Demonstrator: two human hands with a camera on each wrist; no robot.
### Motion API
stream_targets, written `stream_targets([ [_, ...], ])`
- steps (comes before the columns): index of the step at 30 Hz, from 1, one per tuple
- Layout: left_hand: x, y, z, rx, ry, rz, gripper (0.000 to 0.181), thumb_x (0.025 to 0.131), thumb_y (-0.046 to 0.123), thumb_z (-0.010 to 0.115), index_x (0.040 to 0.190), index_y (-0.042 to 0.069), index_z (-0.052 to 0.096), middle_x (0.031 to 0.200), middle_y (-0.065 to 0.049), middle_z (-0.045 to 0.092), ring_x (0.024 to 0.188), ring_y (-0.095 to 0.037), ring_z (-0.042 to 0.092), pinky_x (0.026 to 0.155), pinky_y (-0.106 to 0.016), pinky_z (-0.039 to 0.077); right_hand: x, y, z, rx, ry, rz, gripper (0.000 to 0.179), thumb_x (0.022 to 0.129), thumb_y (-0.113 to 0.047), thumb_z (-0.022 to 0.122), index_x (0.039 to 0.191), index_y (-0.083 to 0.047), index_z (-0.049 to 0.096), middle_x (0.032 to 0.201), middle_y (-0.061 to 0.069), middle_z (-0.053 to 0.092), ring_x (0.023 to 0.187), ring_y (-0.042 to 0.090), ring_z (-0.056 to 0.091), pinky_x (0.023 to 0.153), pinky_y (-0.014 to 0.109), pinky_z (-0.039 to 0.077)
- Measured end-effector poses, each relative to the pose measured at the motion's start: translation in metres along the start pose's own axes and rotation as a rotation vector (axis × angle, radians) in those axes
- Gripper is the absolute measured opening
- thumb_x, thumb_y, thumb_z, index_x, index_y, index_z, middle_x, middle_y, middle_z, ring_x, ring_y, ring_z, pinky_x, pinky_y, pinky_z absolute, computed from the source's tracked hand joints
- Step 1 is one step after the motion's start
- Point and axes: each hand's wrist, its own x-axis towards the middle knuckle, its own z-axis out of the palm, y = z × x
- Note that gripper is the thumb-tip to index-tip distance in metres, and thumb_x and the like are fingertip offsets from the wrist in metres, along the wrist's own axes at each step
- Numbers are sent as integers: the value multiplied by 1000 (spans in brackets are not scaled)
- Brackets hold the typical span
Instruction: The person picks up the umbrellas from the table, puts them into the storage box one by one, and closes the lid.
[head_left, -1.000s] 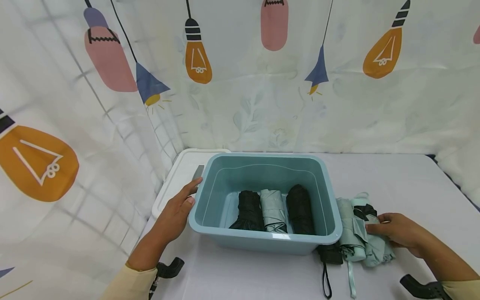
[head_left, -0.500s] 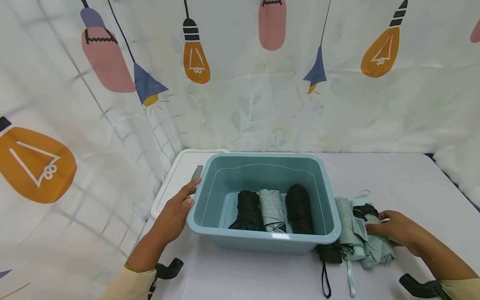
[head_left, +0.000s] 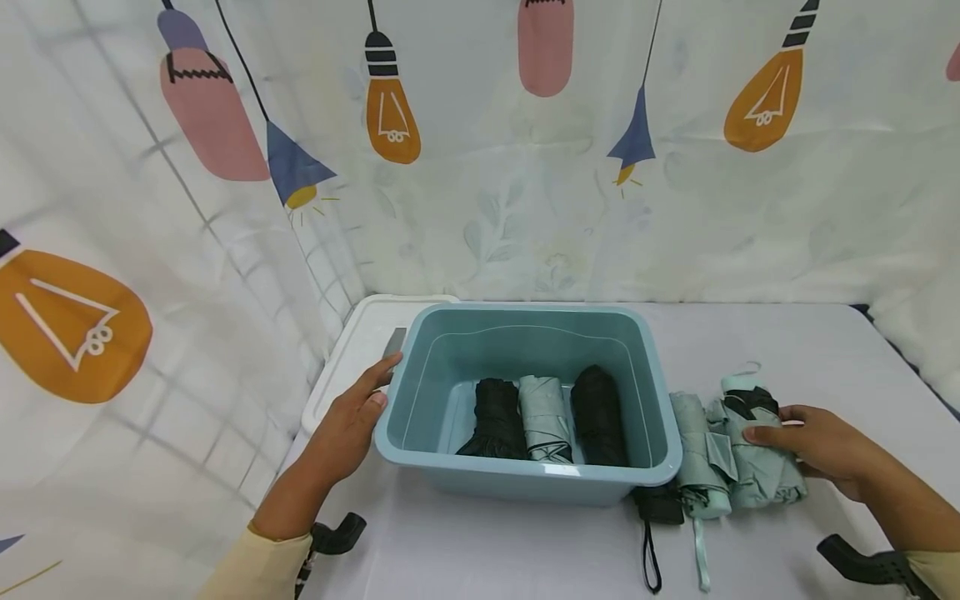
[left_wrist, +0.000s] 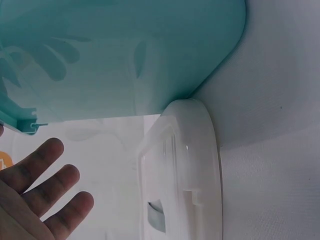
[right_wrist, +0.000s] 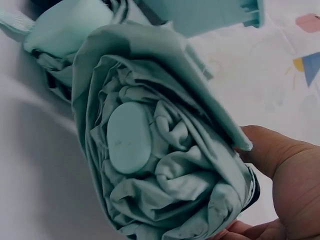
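My right hand (head_left: 828,446) grips a folded pale green umbrella (head_left: 767,467) with a black band near its handle. Seen from its end in the right wrist view, this umbrella (right_wrist: 130,140) shows rolled fabric around an oval cap. Another folded green umbrella (head_left: 697,454) lies just left of it, against the blue-green bin (head_left: 525,468). My left hand (head_left: 348,429) rests by the bin's left rim, fingers fairly straight; the left wrist view shows spread fingers (left_wrist: 52,187) beside the wall. Inside the bin lie a black umbrella (head_left: 497,421), a light green one (head_left: 545,417) and another black one (head_left: 600,417).
A white lid (head_left: 337,375) with a grey latch lies under and left of the bin. A black umbrella end with a wrist strap (head_left: 651,562) pokes out by the bin's front right corner. Printed curtains (head_left: 480,208) hang behind and left of the table.
My right hand has lifted its green umbrella slightly and moved it right and away from the neighbouring one. The left hand and bin stay in place.
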Motion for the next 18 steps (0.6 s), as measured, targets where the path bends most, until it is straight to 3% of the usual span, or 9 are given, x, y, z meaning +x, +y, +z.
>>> stream_targets([
  [5,0,0,-1,-1,2,2,53,108,18,40,159,28,37,142,-20,56,123,-43,58,87,-62,49,-2,-2,-11,-10,1,-8,102,105,-46,54,145,30,-2,145,53,19,133,64,33,97,59,48],
  [18,0,0,0,-8,-4,-2,51,109,21,39,159,27,37,141,-21,57,122,-43,59,88,-63,49,-4,-8,-24,-9,66,-23,105,105,-48,53,144,30,-5,140,49,33,126,61,47,96,61,48],
])
